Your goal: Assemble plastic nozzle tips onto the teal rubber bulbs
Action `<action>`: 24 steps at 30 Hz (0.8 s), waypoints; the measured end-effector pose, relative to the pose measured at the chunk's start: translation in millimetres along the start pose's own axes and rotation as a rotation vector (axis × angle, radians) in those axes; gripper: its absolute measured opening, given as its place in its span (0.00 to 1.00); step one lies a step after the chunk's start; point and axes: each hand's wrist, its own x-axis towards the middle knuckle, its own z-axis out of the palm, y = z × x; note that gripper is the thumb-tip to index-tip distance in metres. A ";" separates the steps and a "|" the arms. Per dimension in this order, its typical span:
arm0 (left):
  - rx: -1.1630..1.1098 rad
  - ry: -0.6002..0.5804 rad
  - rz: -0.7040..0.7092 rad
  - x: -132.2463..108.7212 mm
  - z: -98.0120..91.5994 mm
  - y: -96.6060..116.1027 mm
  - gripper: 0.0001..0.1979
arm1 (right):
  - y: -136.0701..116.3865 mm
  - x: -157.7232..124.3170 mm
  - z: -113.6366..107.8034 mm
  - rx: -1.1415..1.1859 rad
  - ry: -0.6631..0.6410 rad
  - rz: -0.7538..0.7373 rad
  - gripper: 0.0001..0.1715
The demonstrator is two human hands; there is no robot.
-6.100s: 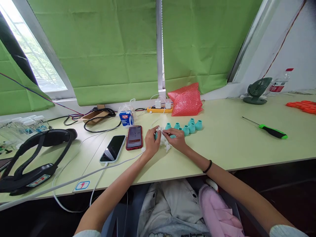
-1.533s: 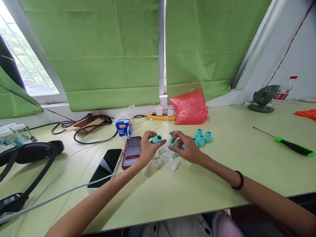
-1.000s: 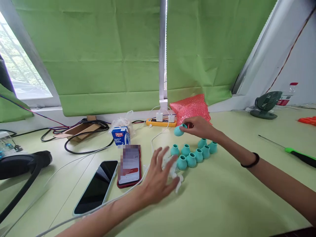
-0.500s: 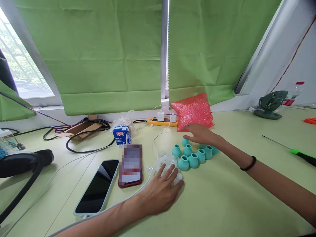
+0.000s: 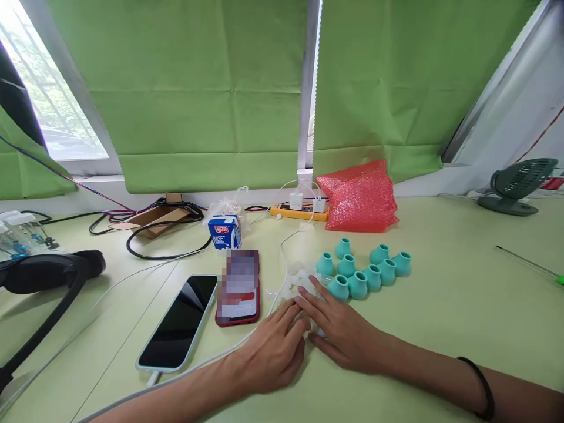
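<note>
Right of the pots (image 5: 358, 286) the table (image 5: 458, 299) lies bare as far as the screwdriver (image 5: 529, 263), wide enough for a hand to pass; a narrower bare strip runs between pots and bag (image 5: 359, 202). Over the bits (image 5: 296, 285), the left hand (image 5: 279, 349) and right hand (image 5: 346, 335) meet and crowd each other. On the left, the cable (image 5: 240, 342), red phone (image 5: 240, 311) and black phone (image 5: 178, 323) stand in the way, with the carton (image 5: 225, 232) behind the red phone
</note>
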 end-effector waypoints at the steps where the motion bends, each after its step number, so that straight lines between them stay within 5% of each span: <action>1: -0.008 -0.001 -0.009 0.0 0.4 -0.4 0.13 | 2.2 0.7 0.6 0.002 -0.013 0.002 0.31; 10: -0.034 -0.002 -0.049 0.2 3.1 -2.5 0.08 | 11.6 6.2 3.3 0.028 -0.027 0.009 0.33; 16: 0.034 0.125 -0.095 -1.2 5.6 -2.5 0.11 | 13.2 2.2 6.8 0.038 -0.025 0.017 0.33; 24: 0.043 0.051 -0.167 0.5 7.2 -3.1 0.13 | 23.7 14.3 10.6 -0.053 0.042 0.043 0.36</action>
